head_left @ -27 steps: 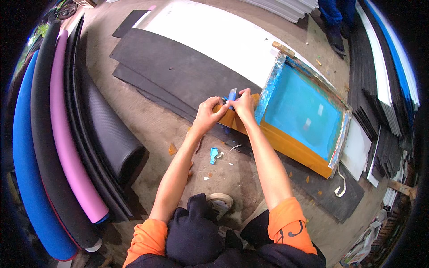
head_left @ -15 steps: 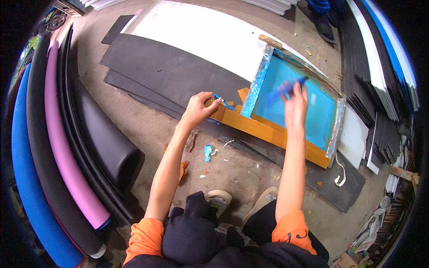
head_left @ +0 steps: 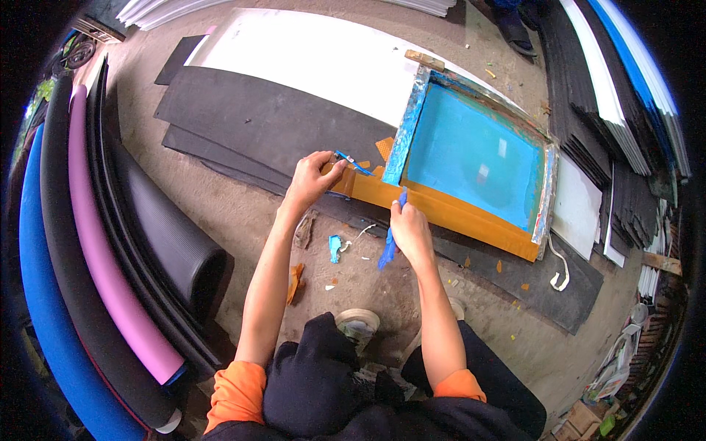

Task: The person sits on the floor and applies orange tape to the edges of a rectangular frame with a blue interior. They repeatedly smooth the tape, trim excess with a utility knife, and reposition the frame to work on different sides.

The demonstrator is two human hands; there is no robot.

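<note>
Nearest, the person's orange sleeves (head_left: 239,389) lie left and right of a dark garment (head_left: 316,378), with a pale shoe (head_left: 358,323) just beyond it. On the left, a blue roll (head_left: 55,294), a pink roll (head_left: 118,257) and black rolls (head_left: 180,228) lie side by side. On the floor, between the forearms, are an orange-brown scrap (head_left: 295,283) and, farther off, a turquoise scrap (head_left: 334,248).

The right hand (head_left: 412,231) is closed around a slim blue tool (head_left: 387,251), held above the floor just on the near side of the frame (head_left: 409,132); its near end is blurred. The left hand (head_left: 312,180), farther away and to the left, has its fingers curled and pinches the left end of a thin blue strip (head_left: 357,165) between thumb and forefinger.

That strip slants toward the frame's left side, over an orange-brown band (head_left: 463,222) that runs along the frame's near edge. Inside the frame is a blue panel (head_left: 456,154). Beyond the left hand lies a black sheet (head_left: 250,117), then a white sheet (head_left: 309,51). A wooden block (head_left: 424,59) touches the frame's far left corner, and at the far right stands another person's foot (head_left: 518,42)
</note>
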